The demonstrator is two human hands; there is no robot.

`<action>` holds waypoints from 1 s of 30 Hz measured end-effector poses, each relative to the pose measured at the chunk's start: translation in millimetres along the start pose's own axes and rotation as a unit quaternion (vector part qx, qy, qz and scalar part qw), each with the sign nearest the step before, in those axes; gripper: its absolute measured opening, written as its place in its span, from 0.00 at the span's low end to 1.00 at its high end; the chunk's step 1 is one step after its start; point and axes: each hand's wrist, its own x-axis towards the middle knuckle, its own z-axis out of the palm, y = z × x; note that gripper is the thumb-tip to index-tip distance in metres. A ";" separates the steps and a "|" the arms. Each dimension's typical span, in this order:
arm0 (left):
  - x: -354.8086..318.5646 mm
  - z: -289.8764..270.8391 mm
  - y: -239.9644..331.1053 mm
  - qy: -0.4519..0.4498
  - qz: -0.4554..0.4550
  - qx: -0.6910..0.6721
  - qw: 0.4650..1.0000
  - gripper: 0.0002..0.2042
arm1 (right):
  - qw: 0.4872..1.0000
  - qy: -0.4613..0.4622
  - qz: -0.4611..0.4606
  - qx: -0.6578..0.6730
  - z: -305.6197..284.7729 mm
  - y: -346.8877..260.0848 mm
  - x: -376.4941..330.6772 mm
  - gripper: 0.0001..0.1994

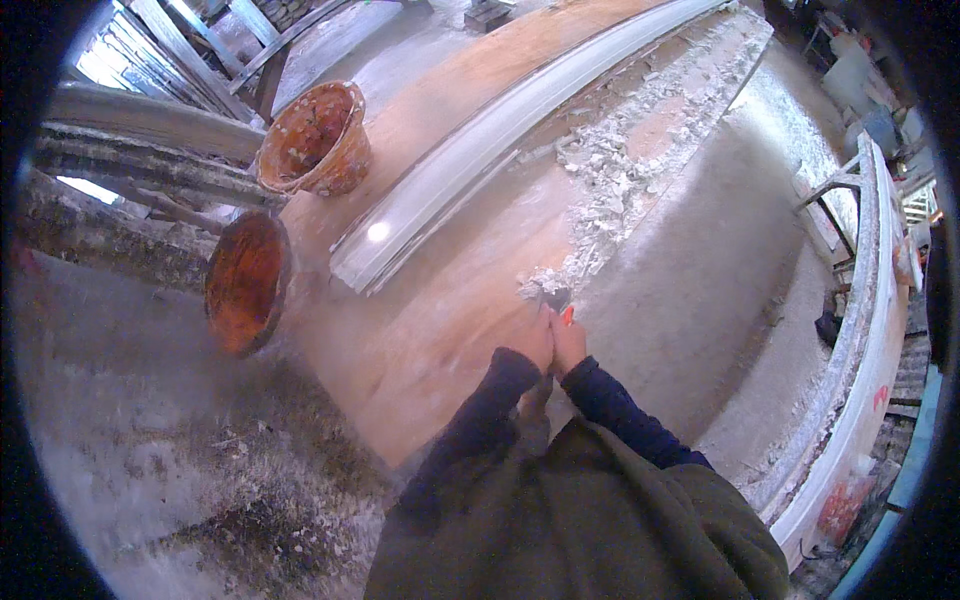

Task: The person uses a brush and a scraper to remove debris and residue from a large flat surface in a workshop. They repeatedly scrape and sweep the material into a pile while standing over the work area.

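My left hand (536, 340) and my right hand (568, 342) are pressed side by side on the handle of a scraper (554, 298). Its orange-red handle tip shows between my fingers and its metal blade rests flat on a long orange-brown worktable (440, 330). The blade sits at the near end of a ridge of white plaster crumbs (610, 190) that runs away along the table's right half. A long white plaster moulding (480, 150) lies lengthwise on the table to the left of the crumbs. Both my sleeves are dark blue.
Two orange rubber buckets (318, 140) (246, 282) crusted with plaster stand off the table's left edge, the nearer one tipped on its side. Another long white moulding (860, 380) lies on a rack to the right. Wooden beams (150, 120) and plaster dust cover the floor at left.
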 end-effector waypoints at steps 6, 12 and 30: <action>-37.0 17.2 -23.7 0.034 0.022 0.062 0.997 0.16 | 0.968 0.061 0.016 -0.241 7.1 23.4 -15.2 0.18; 32.2 -23.9 40.5 -0.139 -0.005 0.127 0.982 0.18 | 0.972 -0.024 -0.175 -0.152 -30.2 56.4 62.2 0.14; 6.4 18.5 39.6 -0.114 -0.070 0.100 0.986 0.25 | 0.994 0.011 0.073 -0.084 -49.3 -1.2 66.8 0.18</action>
